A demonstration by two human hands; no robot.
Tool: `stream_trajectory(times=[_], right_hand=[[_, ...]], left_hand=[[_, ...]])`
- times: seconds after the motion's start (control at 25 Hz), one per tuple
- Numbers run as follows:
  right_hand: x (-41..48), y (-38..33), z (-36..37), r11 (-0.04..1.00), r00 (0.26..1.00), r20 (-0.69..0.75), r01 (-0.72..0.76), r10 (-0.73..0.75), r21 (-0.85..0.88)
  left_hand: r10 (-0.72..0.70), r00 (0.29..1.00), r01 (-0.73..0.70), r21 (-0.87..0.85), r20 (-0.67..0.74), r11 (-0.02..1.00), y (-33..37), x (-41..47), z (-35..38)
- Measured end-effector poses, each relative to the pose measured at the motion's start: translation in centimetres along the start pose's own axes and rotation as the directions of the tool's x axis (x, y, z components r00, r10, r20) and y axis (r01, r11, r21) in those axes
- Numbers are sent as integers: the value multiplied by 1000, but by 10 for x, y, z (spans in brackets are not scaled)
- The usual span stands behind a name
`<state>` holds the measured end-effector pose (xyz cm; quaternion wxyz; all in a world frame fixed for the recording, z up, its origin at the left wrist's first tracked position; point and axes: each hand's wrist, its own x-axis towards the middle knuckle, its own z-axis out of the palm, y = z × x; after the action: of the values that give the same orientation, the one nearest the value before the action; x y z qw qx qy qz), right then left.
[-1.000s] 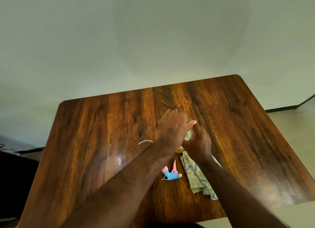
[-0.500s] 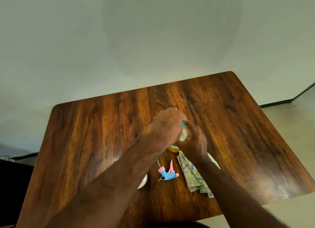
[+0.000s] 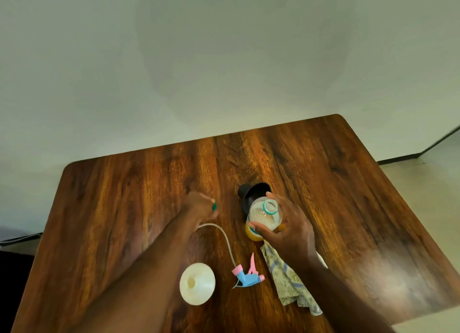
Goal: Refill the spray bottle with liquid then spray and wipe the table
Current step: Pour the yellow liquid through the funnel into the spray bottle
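Observation:
My right hand (image 3: pixel 290 229) grips a clear refill bottle (image 3: pixel 264 217) with orange liquid at its bottom; it stands on the wooden table (image 3: pixel 124 195) with its teal-ringed neck uncovered. My left hand (image 3: pixel 200 207) is to the left of it and pinches the small teal cap (image 3: pixel 214 206). The cream spray bottle (image 3: pixel 197 283) stands open-topped near the front edge, under my left forearm. Its pink and blue spray head (image 3: pixel 248 276) lies beside it, the dip tube (image 3: pixel 225 235) curving back toward my left hand. A patterned cloth (image 3: pixel 290 281) lies under my right forearm.
A black funnel (image 3: pixel 252 192) lies on its side just behind the refill bottle. A pale wall runs along the table's far edge, and light floor shows past the right edge.
My left hand has come off the bottle's neck with the teal cap and moved left. The bottle's mouth, the funnel and the spray bottle have come into sight.

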<state>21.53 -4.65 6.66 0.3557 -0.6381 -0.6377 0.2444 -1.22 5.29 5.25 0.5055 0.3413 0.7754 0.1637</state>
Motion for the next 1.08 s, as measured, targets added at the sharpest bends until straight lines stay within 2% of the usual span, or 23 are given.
stream_trajectory(times=[0.12,0.2,0.4,0.6,0.76,0.84,0.92,1.0,1.08], right_hand=[[-6,0,-1,1000,1000,-18,14,-14,27],[-10,0,-1,999,1000,-13,27,-26,35],[-7,3,0,999,1000,-1,25,-25,47],[-6,2,4,998,999,-15,36,-35,53],[-3,4,5,998,999,7,37,-37,43],[-4,8,6,998,999,14,33,-34,47],[-5,11,9,998,999,10,37,-37,44],[-6,12,11,997,999,10,52,-52,48],[-5,11,11,998,997,50,55,-57,36]], left_hand=[[53,998,-65,359,44,931,-33,42,16],[116,993,-104,387,-6,916,-44,63,20],[349,932,-346,515,94,784,-44,77,31],[465,870,-489,419,166,765,-35,68,31],[645,733,-676,343,216,653,-18,52,39],[666,702,-705,380,252,599,-10,45,47],[658,699,-696,474,279,539,-7,43,57],[669,716,-663,492,197,565,-7,39,63],[650,760,-588,420,-6,691,-4,33,55]])
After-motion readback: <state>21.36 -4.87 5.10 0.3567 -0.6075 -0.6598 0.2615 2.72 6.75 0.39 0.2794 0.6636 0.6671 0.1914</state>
